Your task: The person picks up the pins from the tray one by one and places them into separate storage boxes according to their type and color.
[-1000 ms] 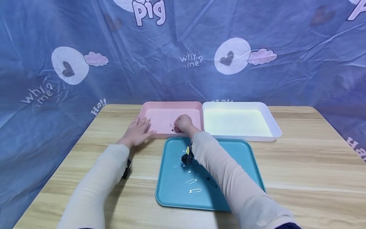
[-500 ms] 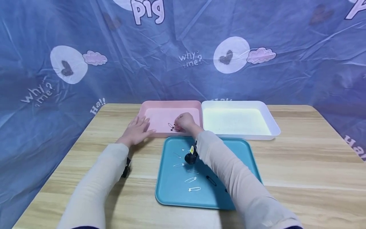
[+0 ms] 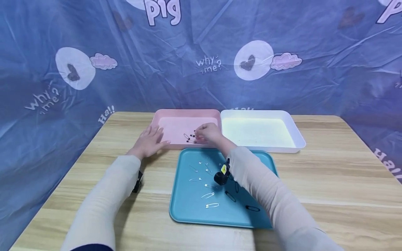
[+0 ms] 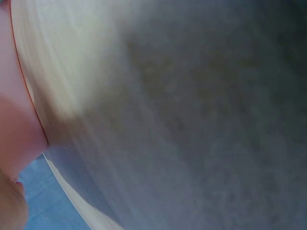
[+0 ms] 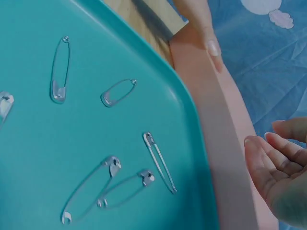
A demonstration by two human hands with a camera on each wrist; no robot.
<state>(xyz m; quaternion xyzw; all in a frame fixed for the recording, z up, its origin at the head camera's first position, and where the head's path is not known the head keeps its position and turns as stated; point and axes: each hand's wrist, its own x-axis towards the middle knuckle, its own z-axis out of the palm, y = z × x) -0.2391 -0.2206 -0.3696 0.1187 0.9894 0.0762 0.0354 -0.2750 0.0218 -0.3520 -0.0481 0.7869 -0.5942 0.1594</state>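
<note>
My left hand (image 3: pixel 147 142) rests with fingers spread on the left rim of the pink tray (image 3: pixel 176 123). Over that tray's right front part hovers my right hand (image 3: pixel 209 133), its fingertips just right of several black safety pins (image 3: pixel 191 142). In the right wrist view the right hand's fingers (image 5: pixel 268 153) are loosely bent, thumb apart, with no pin visible between them. A teal tray (image 3: pixel 188 212) lies below my right forearm. Silver safety pins (image 5: pixel 57 93) are scattered on its left half, black safety pins (image 3: pixel 230 196) toward the right.
A white tray (image 3: pixel 257 134) adjoins the pink one on the right. All three trays stand on a wooden table (image 3: pixel 329 174). Behind it hangs a printed blue cloth (image 3: pixel 176 76). The left wrist view shows mostly shaded tabletop (image 4: pixel 168 120) and the pink tray's wall (image 4: pixel 19 96).
My right hand has shifted slightly right, and more black safety pins show beside its fingertips in the pink tray. The right forearm moved right, uncovering pins on the teal tray. The left hand stays put.
</note>
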